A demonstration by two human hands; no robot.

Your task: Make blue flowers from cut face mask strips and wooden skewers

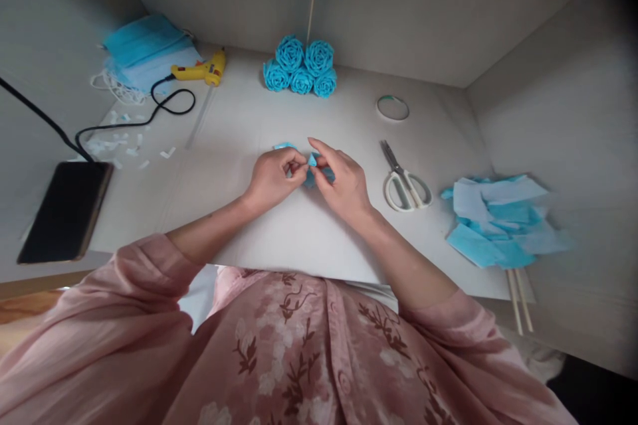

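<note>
A small piece of blue fabric (312, 159), folded to a point, is pinched between my two hands above the middle of the table. My left hand (276, 176) is closed, thumb and fingertips pressed together at the fabric's left side. On the other side my right hand (343, 179) grips it with thumb and fingers, the index finger raised along the top. More blue fabric shows behind and beneath the fingers, partly hidden. Several rolled blue fabric roses (302, 66) sit stacked at the back of the table.
At back left lie blue face masks (144, 46) and a yellow glue gun (202, 70) with a black cord. A phone (67, 212) rests at far left. White-handled scissors (406, 182), a tape roll (393, 108), fabric strips (498, 219) and wooden sticks (519, 302) lie right.
</note>
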